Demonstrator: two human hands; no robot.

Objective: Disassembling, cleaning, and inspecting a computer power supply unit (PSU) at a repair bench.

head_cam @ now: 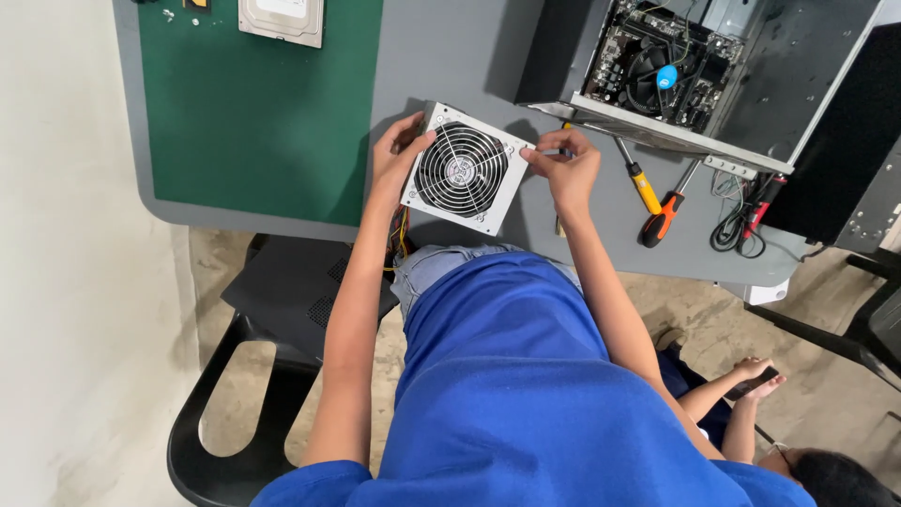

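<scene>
A silver power supply box (465,169) with a round fan grille on top rests near the front edge of the grey table (441,56). My left hand (394,155) grips its left side. My right hand (563,164) holds its right corner, fingers pinched at the edge. Coloured wires (402,235) hang from the box down past the table edge. An open computer case (713,75) lies on its side behind my right hand, showing a motherboard with a black cooler fan (657,75).
Two screwdrivers, one yellow-handled (643,188) and one orange-handled (662,221), lie right of my right hand. A black cable bundle (737,225) is beside them. A green mat (253,103) carries a hard drive (282,19). A black chair (253,376) stands left; another person's hands (751,376) are lower right.
</scene>
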